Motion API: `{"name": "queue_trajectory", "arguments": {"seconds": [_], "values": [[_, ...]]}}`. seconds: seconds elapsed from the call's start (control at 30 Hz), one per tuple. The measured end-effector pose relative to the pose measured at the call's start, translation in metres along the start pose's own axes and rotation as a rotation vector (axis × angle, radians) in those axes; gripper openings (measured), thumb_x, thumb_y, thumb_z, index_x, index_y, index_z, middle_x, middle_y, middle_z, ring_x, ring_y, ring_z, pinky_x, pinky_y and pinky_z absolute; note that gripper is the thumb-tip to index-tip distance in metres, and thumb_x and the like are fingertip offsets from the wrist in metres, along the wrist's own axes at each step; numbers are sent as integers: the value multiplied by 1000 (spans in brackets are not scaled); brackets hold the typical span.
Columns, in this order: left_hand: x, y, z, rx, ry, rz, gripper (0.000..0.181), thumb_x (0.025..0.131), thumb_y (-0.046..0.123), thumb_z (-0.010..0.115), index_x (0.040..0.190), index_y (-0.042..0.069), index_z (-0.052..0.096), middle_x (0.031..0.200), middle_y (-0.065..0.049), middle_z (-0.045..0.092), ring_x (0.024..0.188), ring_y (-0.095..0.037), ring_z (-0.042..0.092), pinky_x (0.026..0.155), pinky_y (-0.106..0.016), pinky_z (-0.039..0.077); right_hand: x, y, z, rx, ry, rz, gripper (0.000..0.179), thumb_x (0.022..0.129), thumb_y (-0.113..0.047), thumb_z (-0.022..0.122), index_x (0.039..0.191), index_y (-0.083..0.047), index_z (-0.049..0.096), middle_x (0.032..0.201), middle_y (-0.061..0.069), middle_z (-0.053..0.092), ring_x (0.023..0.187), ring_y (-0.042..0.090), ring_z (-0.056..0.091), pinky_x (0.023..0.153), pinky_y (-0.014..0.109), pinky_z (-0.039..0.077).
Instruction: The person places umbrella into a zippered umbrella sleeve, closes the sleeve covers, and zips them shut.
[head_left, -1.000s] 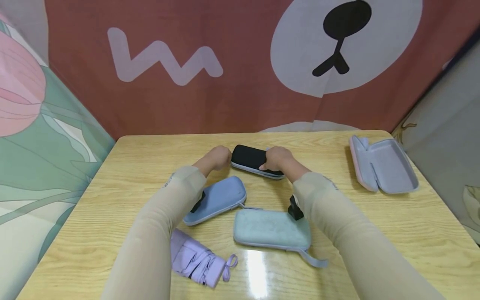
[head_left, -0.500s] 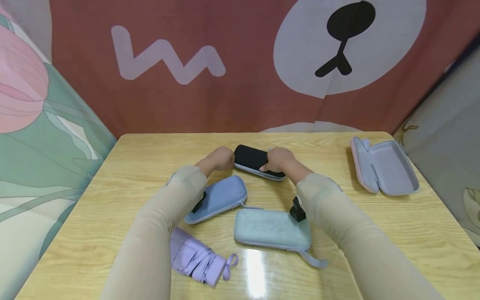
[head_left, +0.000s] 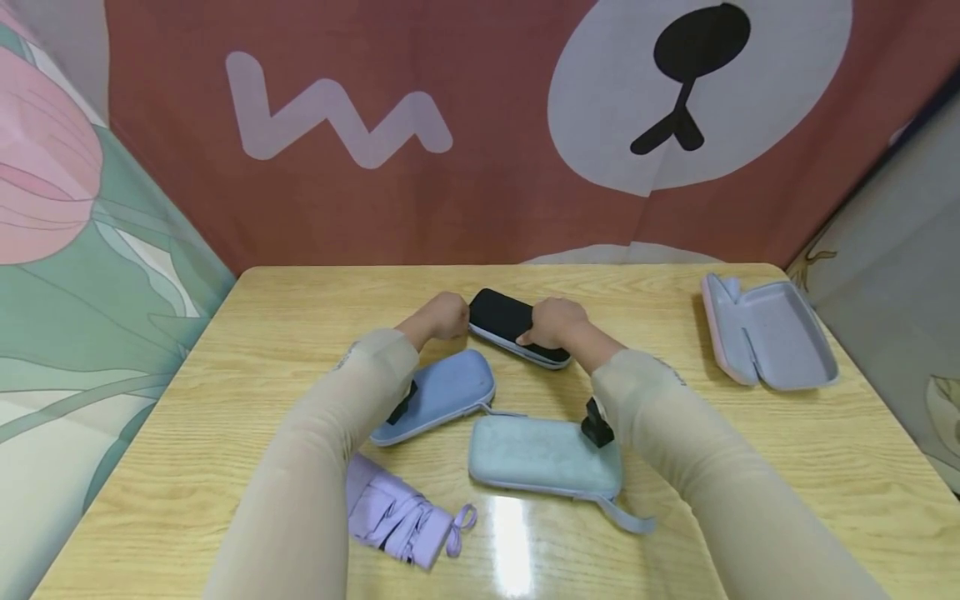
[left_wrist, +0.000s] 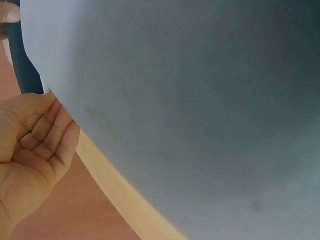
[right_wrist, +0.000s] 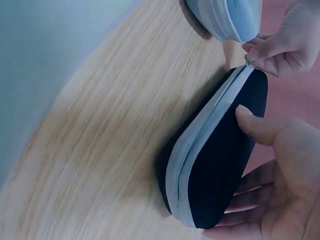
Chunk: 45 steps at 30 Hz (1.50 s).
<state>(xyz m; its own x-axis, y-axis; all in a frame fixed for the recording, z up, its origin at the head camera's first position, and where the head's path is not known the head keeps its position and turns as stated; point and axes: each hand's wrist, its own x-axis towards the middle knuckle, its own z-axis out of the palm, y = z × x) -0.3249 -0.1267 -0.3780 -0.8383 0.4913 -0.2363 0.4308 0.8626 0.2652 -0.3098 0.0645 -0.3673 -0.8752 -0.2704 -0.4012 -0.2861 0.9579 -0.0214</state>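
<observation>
At the back middle of the table lies a black zippered case (head_left: 501, 315) with a pale grey zipper band (right_wrist: 192, 142). My right hand (head_left: 557, 322) grips its right end, thumb on one broad face and the other fingers around the far side. At the opposite end my left hand (head_left: 444, 317) pinches the zipper pull (right_wrist: 247, 61) between thumb and fingers. The zipper band looks closed along the side seen in the right wrist view. In the left wrist view a near grey-blue surface (left_wrist: 190, 120) hides most of the scene beside the left hand.
A blue case (head_left: 450, 387) lies under the left wrist, and a pale green case (head_left: 540, 454) with a strap sits nearer. A folded lilac umbrella (head_left: 397, 512) lies front left. An opened grey-and-pink case (head_left: 780, 333) stands back right. Curtains hang behind the table.
The black case has turned slightly, its right end coming a little nearer along with my right hand. My left hand keeps its pinch at the other end.
</observation>
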Motion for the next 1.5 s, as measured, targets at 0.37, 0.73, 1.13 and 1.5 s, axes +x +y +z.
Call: {"name": "queue_trajectory", "arguments": {"seconds": [0.37,0.73,1.13,1.5], "values": [[-4,-5,1,-83,70,-86,36,83,1,45,49,12,39,46,1,34,46,-11,28,53,-24,30,-3,5,4,19,67,-60,59,76,-49,57,109,-1,55,107,17,53,94,32,50,75,42,43],[-6,1,3,-101,84,-27,39,85,4,45,48,13,34,45,1,36,44,-11,29,54,-23,31,-3,1,4,-34,79,-51,50,75,-50,58,92,-3,64,99,14,58,83,27,55,67,37,46],[-7,3,6,-130,94,-4,36,84,3,47,51,13,37,48,1,35,47,-11,28,56,-24,31,0,-2,7,-20,65,-28,50,73,-52,59,87,-4,64,99,14,58,81,26,55,64,36,46],[-5,1,8,-180,115,-55,35,82,2,46,49,13,38,46,2,37,44,-10,29,52,-23,30,-2,-5,5,-7,49,-25,48,73,-51,59,85,-5,64,92,11,59,76,22,55,62,33,46]]}}
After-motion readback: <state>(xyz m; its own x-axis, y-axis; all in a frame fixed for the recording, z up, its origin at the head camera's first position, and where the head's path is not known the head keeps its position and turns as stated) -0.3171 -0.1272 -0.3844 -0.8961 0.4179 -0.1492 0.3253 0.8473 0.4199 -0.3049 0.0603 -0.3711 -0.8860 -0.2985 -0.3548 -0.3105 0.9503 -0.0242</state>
